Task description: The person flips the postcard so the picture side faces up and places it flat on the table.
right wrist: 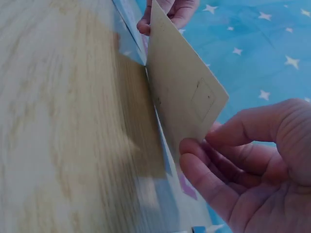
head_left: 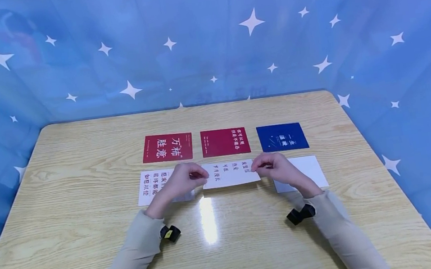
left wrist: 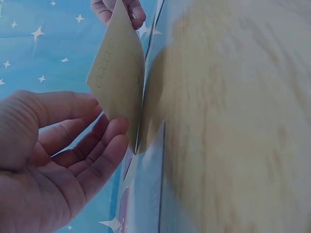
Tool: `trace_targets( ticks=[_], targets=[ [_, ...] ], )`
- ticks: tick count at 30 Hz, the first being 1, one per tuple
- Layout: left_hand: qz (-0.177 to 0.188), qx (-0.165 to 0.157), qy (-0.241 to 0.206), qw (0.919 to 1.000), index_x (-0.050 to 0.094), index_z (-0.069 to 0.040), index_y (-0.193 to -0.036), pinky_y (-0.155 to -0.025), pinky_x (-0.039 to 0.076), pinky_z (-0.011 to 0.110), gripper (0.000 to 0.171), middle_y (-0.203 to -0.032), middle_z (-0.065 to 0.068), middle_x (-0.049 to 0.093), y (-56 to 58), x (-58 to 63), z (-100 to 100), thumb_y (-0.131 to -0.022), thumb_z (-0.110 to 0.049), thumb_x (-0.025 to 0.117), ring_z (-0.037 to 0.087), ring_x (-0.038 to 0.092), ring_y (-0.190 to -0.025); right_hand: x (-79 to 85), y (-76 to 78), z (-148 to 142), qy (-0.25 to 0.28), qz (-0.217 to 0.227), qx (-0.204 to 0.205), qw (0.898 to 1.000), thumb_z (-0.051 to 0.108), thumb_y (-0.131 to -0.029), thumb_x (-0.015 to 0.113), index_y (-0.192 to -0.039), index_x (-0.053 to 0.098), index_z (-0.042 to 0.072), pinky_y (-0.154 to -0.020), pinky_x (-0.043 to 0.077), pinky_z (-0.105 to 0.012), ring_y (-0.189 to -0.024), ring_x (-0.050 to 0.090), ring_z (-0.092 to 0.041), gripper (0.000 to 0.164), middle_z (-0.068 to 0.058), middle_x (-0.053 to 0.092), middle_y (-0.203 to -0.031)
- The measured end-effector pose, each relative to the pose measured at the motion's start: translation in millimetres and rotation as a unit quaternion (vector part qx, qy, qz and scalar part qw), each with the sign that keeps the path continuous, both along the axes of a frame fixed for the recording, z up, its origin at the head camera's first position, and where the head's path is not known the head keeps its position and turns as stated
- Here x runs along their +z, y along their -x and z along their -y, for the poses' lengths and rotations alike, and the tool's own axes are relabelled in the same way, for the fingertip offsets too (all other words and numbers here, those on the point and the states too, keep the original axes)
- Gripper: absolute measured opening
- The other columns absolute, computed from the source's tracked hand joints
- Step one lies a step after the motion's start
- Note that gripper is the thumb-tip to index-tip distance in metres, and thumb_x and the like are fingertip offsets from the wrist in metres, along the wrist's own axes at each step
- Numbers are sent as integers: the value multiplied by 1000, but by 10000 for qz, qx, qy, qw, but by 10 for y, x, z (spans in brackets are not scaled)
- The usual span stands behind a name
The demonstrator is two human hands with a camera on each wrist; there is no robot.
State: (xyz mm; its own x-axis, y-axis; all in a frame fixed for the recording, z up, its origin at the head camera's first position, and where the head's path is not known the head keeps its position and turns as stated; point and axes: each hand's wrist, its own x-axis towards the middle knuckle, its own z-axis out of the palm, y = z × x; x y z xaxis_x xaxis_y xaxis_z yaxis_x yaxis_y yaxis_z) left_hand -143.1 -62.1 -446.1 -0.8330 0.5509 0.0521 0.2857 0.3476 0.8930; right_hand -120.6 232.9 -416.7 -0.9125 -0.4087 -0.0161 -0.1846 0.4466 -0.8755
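A white postcard [head_left: 231, 175] with dark vertical lettering is held by its two short sides, between my hands. My left hand [head_left: 182, 179] pinches its left end with thumb and fingers; my right hand [head_left: 279, 169] pinches the right end. Both wrist views show the card tilted up off the table, its plain back [right wrist: 182, 80] with a printed stamp box in the right one. Whether its lower edge touches the table I cannot tell. Partly under my left forearm lies a white lettered card [head_left: 147, 193]; a blank-looking white card [head_left: 313, 170] lies beside my right hand.
Behind the hands a row of cards lies flat: a red card [head_left: 168, 147] at left, another red card [head_left: 224, 142] in the middle, a blue card [head_left: 282, 137] at right. The wooden table [head_left: 81, 170] backs onto a blue star-patterned curtain [head_left: 209, 53].
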Motion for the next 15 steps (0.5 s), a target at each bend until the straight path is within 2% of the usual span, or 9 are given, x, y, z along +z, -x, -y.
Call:
trace_targets(
  ticks=[8,13,15],
  targets=[
    [38,-35,237,9997,69,5,-92,-71,52,23,13,-86,10,67,-3,-1,-16,-80,3,67,16,61,-76,80,-33,70,-274,177,-87,9994,-7,-83,64,-90,66,-12,-63,46,-17,-78,53,-19,9,-25,62,-95],
    [24,-106,393,9992,69,6,-92,-68,51,23,13,-83,10,67,-4,3,-40,-80,3,67,16,60,-73,38,-20,63,-373,188,-48,9991,-7,-83,63,-91,66,-13,-62,44,-17,-76,53,-20,10,-26,62,-94],
    [50,-102,445,9989,69,6,-92,-67,51,22,13,-82,10,67,-6,1,-48,-80,3,66,15,60,-72,-28,5,45,-453,205,-52,9988,-7,-84,62,-91,66,-13,-62,44,-17,-76,53,-21,10,-27,63,-95]
  ],
)
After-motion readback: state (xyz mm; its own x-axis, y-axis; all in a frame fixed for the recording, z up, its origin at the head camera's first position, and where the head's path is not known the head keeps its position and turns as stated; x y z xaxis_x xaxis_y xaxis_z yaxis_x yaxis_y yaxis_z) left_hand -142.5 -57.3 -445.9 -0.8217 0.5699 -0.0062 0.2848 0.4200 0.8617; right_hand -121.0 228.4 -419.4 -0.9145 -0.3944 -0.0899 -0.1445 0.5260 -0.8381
